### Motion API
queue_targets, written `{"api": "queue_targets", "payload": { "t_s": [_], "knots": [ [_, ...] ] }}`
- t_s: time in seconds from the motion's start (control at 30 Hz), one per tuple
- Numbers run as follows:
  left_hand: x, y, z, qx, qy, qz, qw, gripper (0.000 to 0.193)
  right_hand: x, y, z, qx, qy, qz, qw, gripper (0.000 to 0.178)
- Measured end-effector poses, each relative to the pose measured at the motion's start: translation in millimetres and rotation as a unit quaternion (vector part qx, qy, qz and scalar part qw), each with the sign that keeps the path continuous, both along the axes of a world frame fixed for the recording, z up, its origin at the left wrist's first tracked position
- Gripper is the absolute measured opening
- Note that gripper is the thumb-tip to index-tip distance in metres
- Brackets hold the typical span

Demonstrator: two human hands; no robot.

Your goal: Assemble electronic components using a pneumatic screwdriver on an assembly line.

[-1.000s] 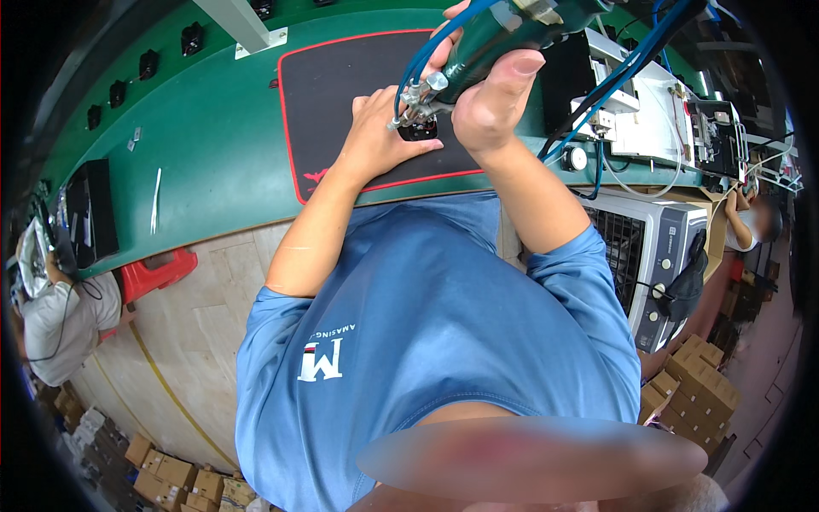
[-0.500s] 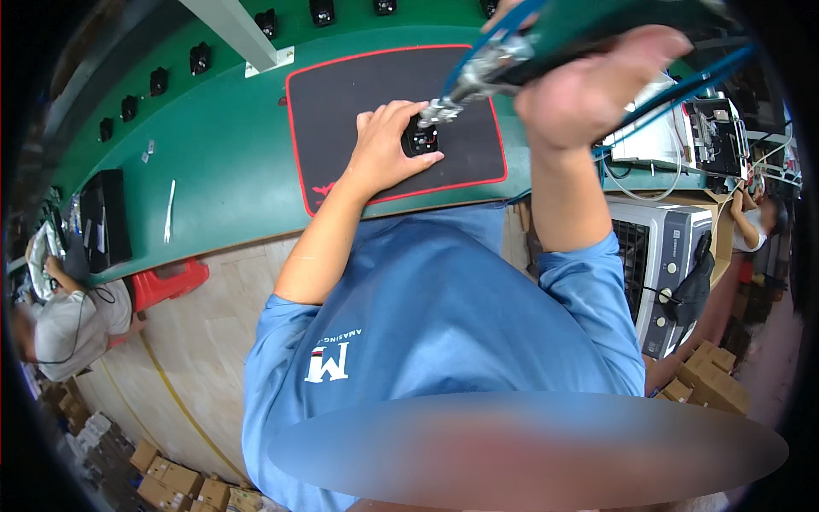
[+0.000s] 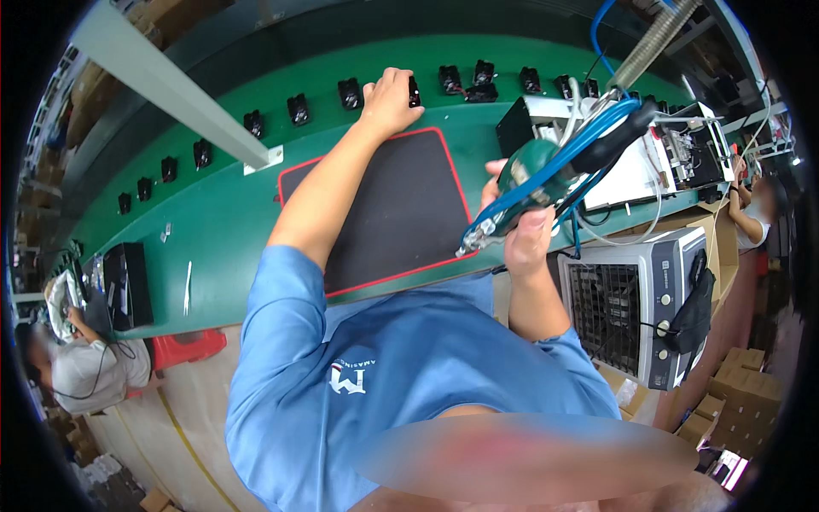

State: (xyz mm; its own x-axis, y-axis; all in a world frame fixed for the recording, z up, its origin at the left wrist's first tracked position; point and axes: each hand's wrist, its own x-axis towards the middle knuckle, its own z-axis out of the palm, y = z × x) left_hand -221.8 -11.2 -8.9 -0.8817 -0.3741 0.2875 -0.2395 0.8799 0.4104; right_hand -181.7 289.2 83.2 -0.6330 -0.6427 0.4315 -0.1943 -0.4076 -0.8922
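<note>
Beyond the far edge of the black mat, my left hand (image 3: 391, 104) has its fingers around a small black part (image 3: 415, 92), mostly covered by the hand. It is level with a row of similar black parts (image 3: 350, 94) along the back of the green bench. My right hand (image 3: 522, 235) grips a green power screwdriver (image 3: 531, 171) over the mat's right edge. The screwdriver's metal tip points down and to the left, touching no part. Blue cables run along its body. The red-edged mat (image 3: 388, 218) lies bare between my arms.
A coiled spring (image 3: 653, 43) hangs above the screwdriver. A grey post (image 3: 162, 85) stands on the bench at left. White-topped equipment (image 3: 618, 183) is at right, above a grey air cooler (image 3: 610, 299). Co-workers sit at both sides; a red stool (image 3: 188, 346) is at left.
My left hand has carried the black part from the mat to the back row. The screwdriver, in my right hand, has come off the part and down toward me. The view has shifted.
</note>
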Motion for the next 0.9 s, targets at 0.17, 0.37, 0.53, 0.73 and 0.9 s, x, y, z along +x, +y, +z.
{"api": "queue_targets", "payload": {
  "t_s": [0.17, 0.37, 0.53, 0.73, 0.9],
  "knots": [
    [-49, -30, -20, -0.006, -0.111, 0.053, 0.992, 0.084, -13, 19, -10, 0.002, 0.004, -0.043, 0.999, 0.077],
    [-64, 6, -7, -0.118, -0.031, 0.014, 0.992, 0.091, -33, 34, -15, 0.004, -0.007, -0.052, 0.999, 0.077],
    [-97, 19, -12, -0.176, -0.068, -0.029, 0.982, 0.091, -27, 25, -2, 0.035, -0.033, -0.061, 0.997, 0.104],
    [-41, 22, 7, -0.124, 0.055, -0.035, 0.99, 0.08, -23, 40, -17, 0.015, -0.011, -0.049, 0.999, 0.08],
    [108, 67, 15, 0.107, 0.032, -0.082, 0.99, 0.08, -25, 16, -13, 0.008, -0.009, -0.007, 1.0, 0.078]
  ]
}}
